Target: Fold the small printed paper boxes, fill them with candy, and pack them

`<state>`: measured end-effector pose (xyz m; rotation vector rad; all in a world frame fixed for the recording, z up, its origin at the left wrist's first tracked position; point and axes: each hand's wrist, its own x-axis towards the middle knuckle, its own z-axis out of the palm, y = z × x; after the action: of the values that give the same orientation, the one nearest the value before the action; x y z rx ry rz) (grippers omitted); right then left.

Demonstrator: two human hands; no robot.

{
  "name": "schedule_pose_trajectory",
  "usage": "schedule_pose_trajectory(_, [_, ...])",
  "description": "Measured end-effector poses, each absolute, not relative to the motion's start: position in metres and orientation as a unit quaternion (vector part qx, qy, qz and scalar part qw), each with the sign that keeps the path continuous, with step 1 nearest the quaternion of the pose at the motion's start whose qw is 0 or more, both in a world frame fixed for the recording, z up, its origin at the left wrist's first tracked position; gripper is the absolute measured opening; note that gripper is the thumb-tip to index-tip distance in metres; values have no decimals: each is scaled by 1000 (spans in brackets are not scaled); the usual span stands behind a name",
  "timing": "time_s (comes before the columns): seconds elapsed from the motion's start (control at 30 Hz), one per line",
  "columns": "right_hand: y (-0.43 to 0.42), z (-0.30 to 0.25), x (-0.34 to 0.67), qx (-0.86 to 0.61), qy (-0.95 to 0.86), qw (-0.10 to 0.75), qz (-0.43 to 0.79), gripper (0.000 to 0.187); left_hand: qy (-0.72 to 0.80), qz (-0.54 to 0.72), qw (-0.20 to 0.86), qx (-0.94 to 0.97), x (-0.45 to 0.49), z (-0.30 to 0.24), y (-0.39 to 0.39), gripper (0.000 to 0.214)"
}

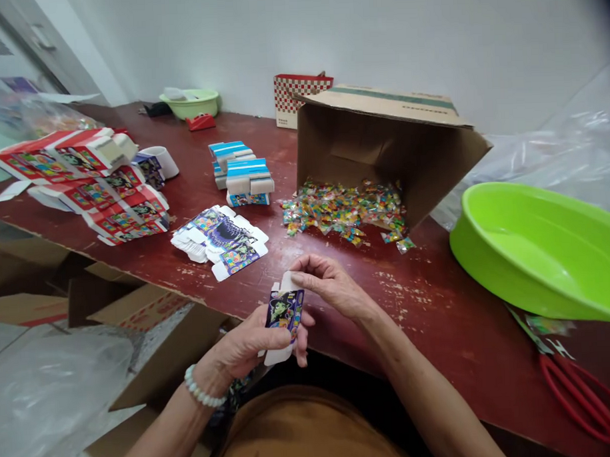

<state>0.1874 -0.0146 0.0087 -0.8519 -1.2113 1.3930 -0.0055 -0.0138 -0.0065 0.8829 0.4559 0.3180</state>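
— Purple printed carton (284, 312): position?
— Upright at the near edge of table (437, 297), gripped in left hand (249, 347), fingers curled round its lower half, thumb across the front.
— Right hand (331, 284)?
— Thumb and forefinger pinching the white top flap.
— Surroundings?
— Flat cartons (220, 239) just beyond; wrapped sweets (344, 210) spilling from tipped cardboard box (382, 146) farther back; green basin (540, 247) to the right, red scissors (581, 392) near it.

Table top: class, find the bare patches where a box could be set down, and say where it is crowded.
Bare wood lies on the table between the right hand, sweets and green basin, and in a strip between the red cartons and blue boxes. Crowded: the cardboard box mouth and the left edge.
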Motion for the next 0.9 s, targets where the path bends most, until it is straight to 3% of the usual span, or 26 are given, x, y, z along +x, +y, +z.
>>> schedule_pose_trajectory(0.3, [-53,5,178,-388,-472,543,577,42,331,265,764,486,7,6,-27,27])
schedule_pose_trajectory(0.37, [-61,4,174,-455,-503,555,482,42,344,280,756,481,9,5,-28,29])
schedule_pose_trajectory(0.43, [-66,6,171,-521,-562,566,305,38,325,269,767,483,9,5,-28,36])
schedule_pose_trajectory(0.53, [-69,14,171,-525,-677,502,121,28,291,216,766,531,8,9,-29,38])
schedule_pose_trajectory(0.67, [-67,24,177,-499,-749,409,151,21,290,162,741,583,4,13,-28,39])
schedule_pose_trajectory(0.9, [-67,32,192,-458,-765,342,296,13,253,83,768,582,-4,4,-26,47])
